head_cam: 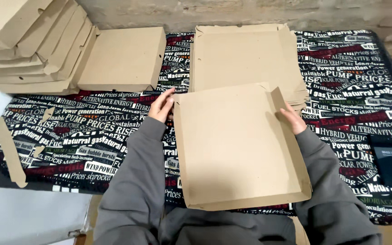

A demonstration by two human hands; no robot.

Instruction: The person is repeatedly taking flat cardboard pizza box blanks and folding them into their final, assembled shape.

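Both hands grip one flat cardboard box blank (237, 145) above the printed cloth (91, 131): my left hand (162, 106) pinches its far left corner, my right hand (292, 119) pinches the raised side flap. Uneven pressure could crease the flap crooked or tear its corner.

Plain tan cardboard sheet (237, 145), grey sleeves (132, 195), black cloth (114, 136) with white, red, perhaps green lettering

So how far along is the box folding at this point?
Done: folded boxes stacked top left, one closed box beside them. In hand: left hand and right hand grip a flat blank, side flaps raised. Left: the pile of flat blanks behind.
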